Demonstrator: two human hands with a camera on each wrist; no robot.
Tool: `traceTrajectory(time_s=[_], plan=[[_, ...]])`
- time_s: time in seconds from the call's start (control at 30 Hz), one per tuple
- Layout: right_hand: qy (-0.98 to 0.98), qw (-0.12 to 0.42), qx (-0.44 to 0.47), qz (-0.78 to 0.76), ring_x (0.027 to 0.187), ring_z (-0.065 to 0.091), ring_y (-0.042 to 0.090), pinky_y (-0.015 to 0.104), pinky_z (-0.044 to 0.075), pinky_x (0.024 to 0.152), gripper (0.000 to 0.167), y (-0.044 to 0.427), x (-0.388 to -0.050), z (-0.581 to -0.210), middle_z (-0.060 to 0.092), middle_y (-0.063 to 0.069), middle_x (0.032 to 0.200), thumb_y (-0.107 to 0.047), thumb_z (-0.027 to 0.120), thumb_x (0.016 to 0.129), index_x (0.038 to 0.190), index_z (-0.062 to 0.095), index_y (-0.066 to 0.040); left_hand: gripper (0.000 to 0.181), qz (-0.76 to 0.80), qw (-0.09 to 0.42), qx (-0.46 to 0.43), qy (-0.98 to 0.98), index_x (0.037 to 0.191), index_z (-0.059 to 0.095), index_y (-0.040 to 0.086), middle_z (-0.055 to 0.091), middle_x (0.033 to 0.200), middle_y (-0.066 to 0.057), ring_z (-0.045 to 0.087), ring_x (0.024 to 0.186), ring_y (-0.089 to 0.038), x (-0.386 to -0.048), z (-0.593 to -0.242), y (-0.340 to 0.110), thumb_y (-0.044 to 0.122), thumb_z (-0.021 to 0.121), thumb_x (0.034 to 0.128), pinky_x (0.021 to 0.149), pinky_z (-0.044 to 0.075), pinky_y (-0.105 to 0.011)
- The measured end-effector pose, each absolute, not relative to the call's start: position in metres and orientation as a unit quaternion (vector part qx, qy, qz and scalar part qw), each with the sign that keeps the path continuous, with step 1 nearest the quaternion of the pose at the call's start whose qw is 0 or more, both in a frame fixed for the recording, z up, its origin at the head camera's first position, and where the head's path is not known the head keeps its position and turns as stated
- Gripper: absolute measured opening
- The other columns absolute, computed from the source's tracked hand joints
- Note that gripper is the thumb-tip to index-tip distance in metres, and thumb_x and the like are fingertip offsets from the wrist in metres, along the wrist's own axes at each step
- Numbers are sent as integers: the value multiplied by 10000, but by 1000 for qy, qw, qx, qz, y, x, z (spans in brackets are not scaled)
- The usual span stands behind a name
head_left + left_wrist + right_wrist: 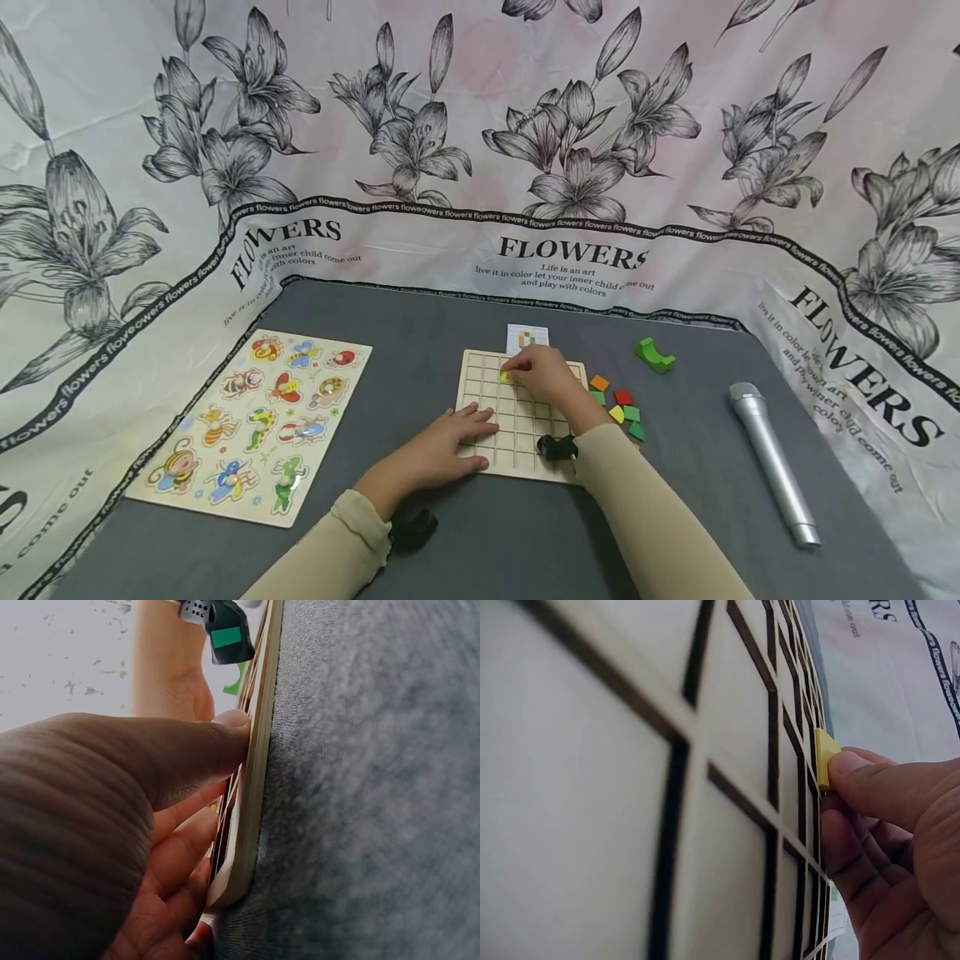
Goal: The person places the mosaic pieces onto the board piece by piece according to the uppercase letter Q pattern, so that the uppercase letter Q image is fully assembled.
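A wooden grid board (516, 429) lies flat on the grey table, its raised ridges marking out square cells. My right hand (546, 375) pinches a yellow square tile (826, 759) between thumb and fingertips, over the far part of the grid. In the right wrist view the tile stands at the grid's surface; whether it sits inside a cell I cannot tell. My left hand (442, 446) rests at the board's near left corner, fingers spread and thumb along the front edge. Behind the board lies a white card (527, 334) with a printed pattern of coloured squares, partly covered by the right hand.
Right of the board lie several loose tiles, among them an orange tile (599, 382) and a red tile (622, 397). A green curved block (656, 356) and a silver microphone (774, 462) lie farther right. An insect puzzle board (251, 425) occupies the left side.
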State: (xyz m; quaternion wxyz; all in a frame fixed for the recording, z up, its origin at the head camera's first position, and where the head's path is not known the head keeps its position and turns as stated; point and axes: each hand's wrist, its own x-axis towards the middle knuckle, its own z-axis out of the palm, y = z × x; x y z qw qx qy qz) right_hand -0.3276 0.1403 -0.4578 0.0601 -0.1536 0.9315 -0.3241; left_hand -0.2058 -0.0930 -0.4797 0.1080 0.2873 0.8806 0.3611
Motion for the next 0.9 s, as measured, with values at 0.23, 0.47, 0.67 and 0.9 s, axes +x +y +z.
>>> traceTrajectory(time_s=[0.23, 0.47, 0.67, 0.9], plan=[[937, 43, -196, -285, 1077, 693, 276, 460, 605, 974, 154, 141, -325, -456, 729, 76, 1141, -89, 757, 1028, 1117, 879, -121, 535, 362, 106, 292, 879, 1525, 640, 56, 474, 1706, -148, 305, 1662, -384, -206, -482, -91, 159, 770, 1015, 1343, 186, -695], [942, 43, -207, -262, 1096, 717, 295, 472, 610, 1016, 166, 141, -324, -456, 762, 88, 1132, -69, 750, 1027, 1117, 883, -109, 541, 363, 113, 289, 879, 1535, 633, 67, 466, 1714, -133, 292, 1670, -369, -206, -481, -88, 166, 767, 1021, 1351, 172, -684], [936, 7, -193, -295, 989, 683, 239, 414, 596, 877, 190, 158, -315, -450, 747, 78, 1129, -107, 722, 1057, 1185, 862, -111, 539, 362, 116, 282, 881, 1538, 631, 71, 464, 1715, -133, 286, 1672, -367, -203, -480, -87, 155, 762, 1022, 1359, 170, -668], [941, -32, -94, -322, 1127, 681, 370, 501, 603, 882, 328, 247, -290, -428, 686, 219, 1349, -147, 607, 1125, 1402, 723, -16, 542, 365, 113, 276, 882, 1547, 626, 85, 449, 1726, -114, 269, 1680, -352, -204, -481, -91, 151, 762, 1027, 1369, 160, -648]])
